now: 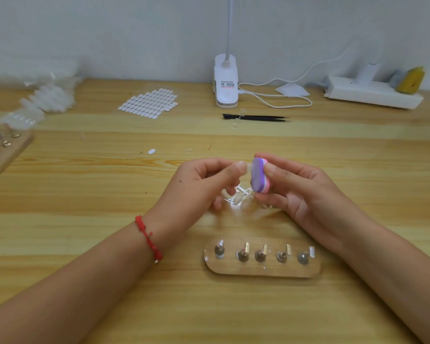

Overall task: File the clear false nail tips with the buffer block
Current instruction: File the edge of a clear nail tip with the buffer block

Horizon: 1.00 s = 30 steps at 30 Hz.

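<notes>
Above the middle of the wooden table, my right hand (pixel 296 187) grips a small purple, white and pink buffer block (pixel 259 175) between thumb and fingers. My left hand (pixel 204 184) pinches a clear false nail tip (pixel 249 166) at its fingertips, and the tip touches the block's purple face. A strip of several clear nail tips (pixel 238 198) hangs below my left hand, partly hidden by the fingers.
A wooden nail stand (pixel 262 269) with several metal pegs lies near the front. Black tweezers (pixel 256 117), a white clip lamp (pixel 226 83), a sheet of adhesive tabs (pixel 149 103), bags of nail tips (pixel 45 100) and a power strip (pixel 372 93) sit at the back.
</notes>
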Each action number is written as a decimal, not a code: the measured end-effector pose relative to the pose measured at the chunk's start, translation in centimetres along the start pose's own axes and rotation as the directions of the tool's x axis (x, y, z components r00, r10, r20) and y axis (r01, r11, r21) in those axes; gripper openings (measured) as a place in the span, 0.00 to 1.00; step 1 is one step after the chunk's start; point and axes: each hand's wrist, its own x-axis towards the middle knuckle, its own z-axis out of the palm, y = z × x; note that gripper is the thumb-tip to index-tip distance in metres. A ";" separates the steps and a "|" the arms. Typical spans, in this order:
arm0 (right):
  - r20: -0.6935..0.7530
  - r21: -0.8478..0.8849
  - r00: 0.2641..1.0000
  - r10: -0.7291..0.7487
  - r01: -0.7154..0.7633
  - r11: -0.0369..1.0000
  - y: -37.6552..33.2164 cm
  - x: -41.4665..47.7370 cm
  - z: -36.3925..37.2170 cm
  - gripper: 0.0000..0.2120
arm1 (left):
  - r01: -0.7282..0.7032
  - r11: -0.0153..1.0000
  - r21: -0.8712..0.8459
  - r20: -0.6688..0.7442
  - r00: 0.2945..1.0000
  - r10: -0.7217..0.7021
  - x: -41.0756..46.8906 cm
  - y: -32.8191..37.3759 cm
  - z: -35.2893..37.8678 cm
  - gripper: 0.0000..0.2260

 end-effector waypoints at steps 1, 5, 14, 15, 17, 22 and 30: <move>0.012 -0.011 1.000 -0.005 0.005 1.000 0.0 -0.1 0.0 0.12 | 0.007 0.999 -0.050 -0.020 1.000 -0.008 0.0 0.0 0.0 0.06; 0.033 -0.029 0.999 -0.026 0.027 0.999 0.2 -0.1 0.2 0.12 | -0.001 0.993 -0.120 -0.037 0.999 -0.004 -0.1 -0.2 0.1 0.06; 0.025 -0.024 0.999 -0.036 0.036 0.999 0.2 0.0 0.1 0.11 | -0.014 0.982 -0.187 -0.047 0.999 0.006 -0.2 0.0 0.0 0.08; 0.025 -0.025 0.999 -0.037 0.038 0.999 0.2 0.0 0.1 0.11 | -0.014 0.982 -0.187 -0.040 0.999 0.006 -0.2 0.0 0.0 0.08; 0.024 -0.025 0.999 -0.038 0.039 0.999 0.2 0.0 0.1 0.11 | -0.017 0.981 -0.192 -0.042 0.999 0.009 -0.2 0.0 0.0 0.09; 0.017 -0.024 0.999 -0.037 0.038 0.999 0.3 0.0 0.1 0.13 | -0.015 0.976 -0.219 -0.058 0.998 0.002 0.0 -0.2 -0.1 0.09; 0.020 -0.034 0.999 -0.035 0.036 0.999 0.3 -0.1 0.2 0.12 | -0.015 0.979 -0.203 -0.045 0.999 0.006 -0.1 -0.3 -0.1 0.06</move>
